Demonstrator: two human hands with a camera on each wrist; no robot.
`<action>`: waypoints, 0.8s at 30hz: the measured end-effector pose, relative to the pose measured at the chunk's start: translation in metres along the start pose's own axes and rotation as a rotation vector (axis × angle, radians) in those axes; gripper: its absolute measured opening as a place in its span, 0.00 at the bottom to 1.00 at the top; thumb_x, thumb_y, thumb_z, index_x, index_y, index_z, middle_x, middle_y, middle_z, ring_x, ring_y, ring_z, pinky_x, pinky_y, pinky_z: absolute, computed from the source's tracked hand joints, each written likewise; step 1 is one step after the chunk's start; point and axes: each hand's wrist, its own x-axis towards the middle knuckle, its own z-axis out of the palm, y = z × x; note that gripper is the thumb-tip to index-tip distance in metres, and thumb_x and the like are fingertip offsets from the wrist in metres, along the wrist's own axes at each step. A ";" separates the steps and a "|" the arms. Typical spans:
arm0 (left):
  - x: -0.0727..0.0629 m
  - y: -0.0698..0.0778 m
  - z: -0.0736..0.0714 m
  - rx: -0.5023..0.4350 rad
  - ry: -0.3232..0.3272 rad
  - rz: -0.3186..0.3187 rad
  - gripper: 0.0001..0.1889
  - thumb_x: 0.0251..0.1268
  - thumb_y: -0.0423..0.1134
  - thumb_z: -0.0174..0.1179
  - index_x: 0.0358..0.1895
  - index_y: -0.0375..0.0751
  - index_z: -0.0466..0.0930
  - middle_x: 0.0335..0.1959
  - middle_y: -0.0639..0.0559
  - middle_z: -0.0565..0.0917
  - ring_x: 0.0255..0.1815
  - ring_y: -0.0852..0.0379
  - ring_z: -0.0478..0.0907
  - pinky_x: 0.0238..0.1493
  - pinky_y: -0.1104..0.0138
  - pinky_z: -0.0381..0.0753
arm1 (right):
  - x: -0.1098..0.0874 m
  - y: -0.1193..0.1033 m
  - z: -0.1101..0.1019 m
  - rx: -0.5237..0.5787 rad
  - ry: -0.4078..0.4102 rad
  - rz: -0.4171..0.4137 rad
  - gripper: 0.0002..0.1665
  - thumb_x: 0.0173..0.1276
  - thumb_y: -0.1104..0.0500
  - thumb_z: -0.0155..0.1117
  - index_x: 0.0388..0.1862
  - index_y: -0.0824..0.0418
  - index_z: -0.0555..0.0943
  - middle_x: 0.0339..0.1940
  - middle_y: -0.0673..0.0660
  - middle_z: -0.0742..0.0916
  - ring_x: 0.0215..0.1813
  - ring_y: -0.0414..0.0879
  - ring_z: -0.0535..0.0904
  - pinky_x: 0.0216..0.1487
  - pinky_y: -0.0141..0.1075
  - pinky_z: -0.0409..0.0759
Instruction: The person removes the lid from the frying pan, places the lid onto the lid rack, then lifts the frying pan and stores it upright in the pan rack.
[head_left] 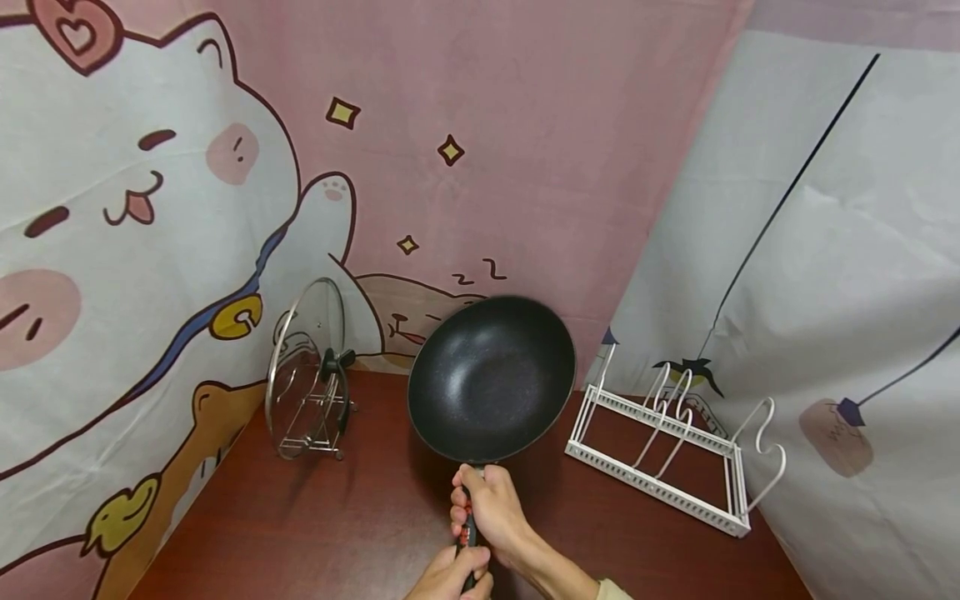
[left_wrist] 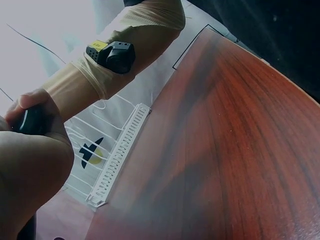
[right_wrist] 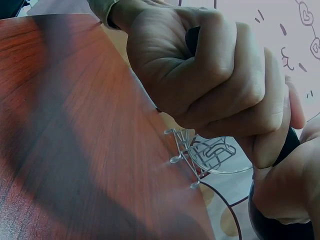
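A black wok (head_left: 491, 379) is held up in the middle of the head view, tilted so its inside faces me. My right hand (head_left: 491, 504) grips the black handle (head_left: 470, 533) close to the pan. Lower down, my left hand (head_left: 453, 575) holds the handle's end. In the right wrist view, the fingers of the left hand (right_wrist: 215, 75) curl round the handle, with part of the right hand (right_wrist: 295, 175) beside it. The left wrist view shows the right hand (left_wrist: 45, 112) on the handle and the left hand (left_wrist: 30, 170) large in front.
A glass lid (head_left: 307, 367) with a black knob stands upright in a wire stand (head_left: 311, 442) at the left. At the right sits a white rack (head_left: 660, 467) with curved dividers. Both are on a reddish-brown table (head_left: 300, 533) before printed curtains (head_left: 525, 167).
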 end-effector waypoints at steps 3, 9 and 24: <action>0.001 0.000 0.001 -0.004 0.003 -0.004 0.18 0.89 0.42 0.47 0.29 0.53 0.66 0.17 0.68 0.67 0.16 0.72 0.62 0.21 0.78 0.64 | 0.000 0.000 0.000 -0.005 0.008 -0.001 0.11 0.89 0.57 0.51 0.41 0.58 0.73 0.24 0.47 0.76 0.21 0.40 0.74 0.24 0.32 0.82; 0.003 0.001 0.004 -0.028 0.031 -0.023 0.17 0.86 0.41 0.47 0.29 0.52 0.66 0.16 0.67 0.66 0.16 0.71 0.60 0.20 0.77 0.63 | -0.001 -0.002 0.000 -0.029 0.026 -0.008 0.12 0.89 0.57 0.51 0.41 0.59 0.74 0.24 0.48 0.77 0.21 0.40 0.75 0.25 0.33 0.82; 0.005 0.003 0.003 -0.089 -0.030 -0.063 0.18 0.88 0.41 0.45 0.29 0.53 0.65 0.15 0.67 0.66 0.16 0.71 0.60 0.20 0.77 0.64 | -0.001 -0.005 -0.001 -0.086 0.060 -0.021 0.14 0.90 0.56 0.52 0.41 0.59 0.76 0.22 0.48 0.78 0.20 0.41 0.77 0.25 0.34 0.84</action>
